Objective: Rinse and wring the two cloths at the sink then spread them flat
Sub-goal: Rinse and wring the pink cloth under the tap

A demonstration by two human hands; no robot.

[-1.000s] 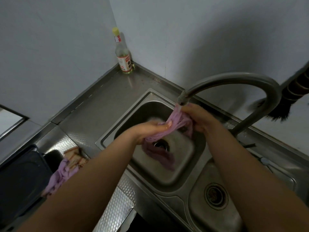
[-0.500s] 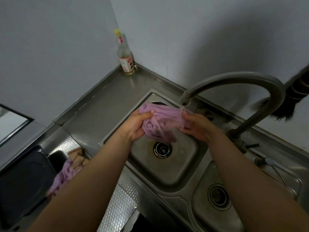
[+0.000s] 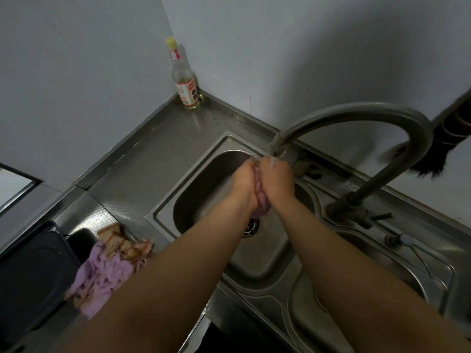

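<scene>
A purple cloth (image 3: 261,202) is bunched tight between my two hands over the left basin of the steel sink (image 3: 183,189), right under the faucet spout (image 3: 277,146), where water runs. My left hand (image 3: 243,182) and my right hand (image 3: 276,179) squeeze it from either side, so only a strip and a lump below the palms show. A second purple cloth (image 3: 99,278) lies crumpled on the counter at the left, beside a brown and cream patterned rag (image 3: 125,244).
The faucet neck (image 3: 382,115) arches from its base (image 3: 349,207) at the right. A bottle with a yellow cap (image 3: 184,80) stands in the back corner. A dark brush (image 3: 433,159) hangs at the right. A black appliance (image 3: 28,281) sits far left; a second basin (image 3: 397,273) lies right.
The cloth was stretched wide between my hands; now my hands have come together and pressed it into a tight wad under the spout.
</scene>
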